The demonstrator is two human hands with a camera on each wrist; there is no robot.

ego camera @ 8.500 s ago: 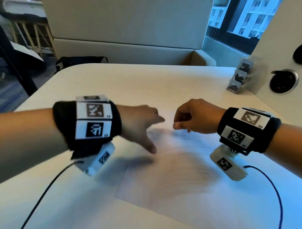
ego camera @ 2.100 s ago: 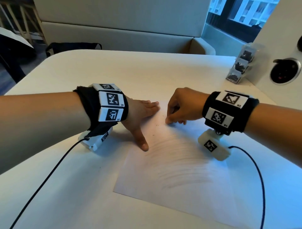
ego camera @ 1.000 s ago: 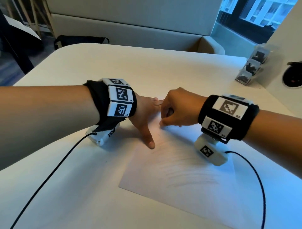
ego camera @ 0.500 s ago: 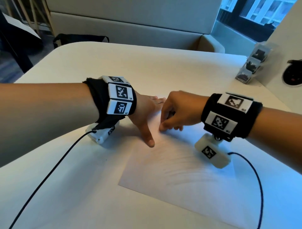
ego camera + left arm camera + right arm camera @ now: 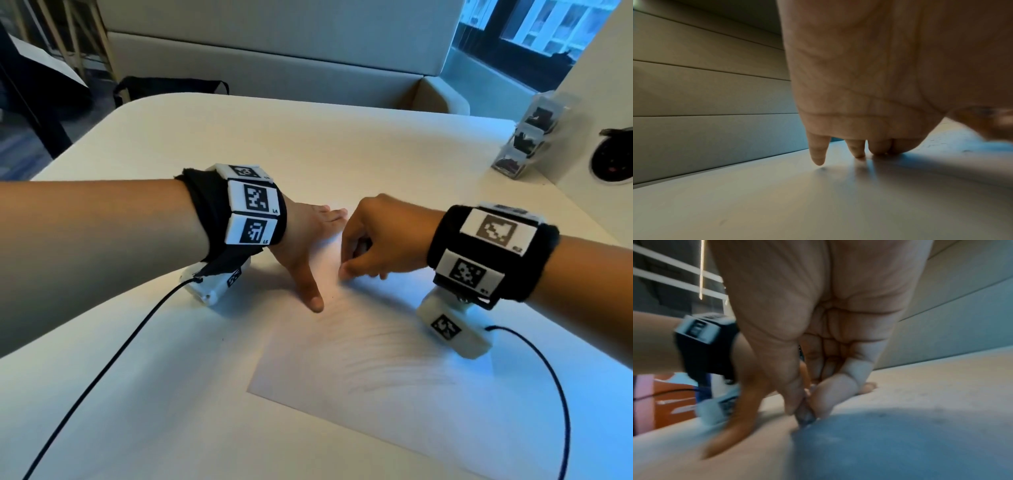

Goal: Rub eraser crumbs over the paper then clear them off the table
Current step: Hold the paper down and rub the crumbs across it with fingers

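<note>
A white sheet of paper with faint grey pencil strokes lies on the cream table. My left hand lies flat on the sheet's upper left corner, fingers straight and thumb spread, and holds it down; the left wrist view shows its fingertips touching the surface. My right hand is curled just right of the left thumb. It pinches a small grey eraser against the paper. In the head view the eraser is hidden by the fingers. A tiny dark speck lies beside the left thumb.
A clear acrylic stand stands at the back right, beside a round black socket in the wall. Thin black cables trail from both wrist cameras across the table. A bench and a black bag are beyond the far edge.
The right hand has made small shifts back and forth over the top of the paper, keeping its pinch. The left hand has stayed flat on the corner.
</note>
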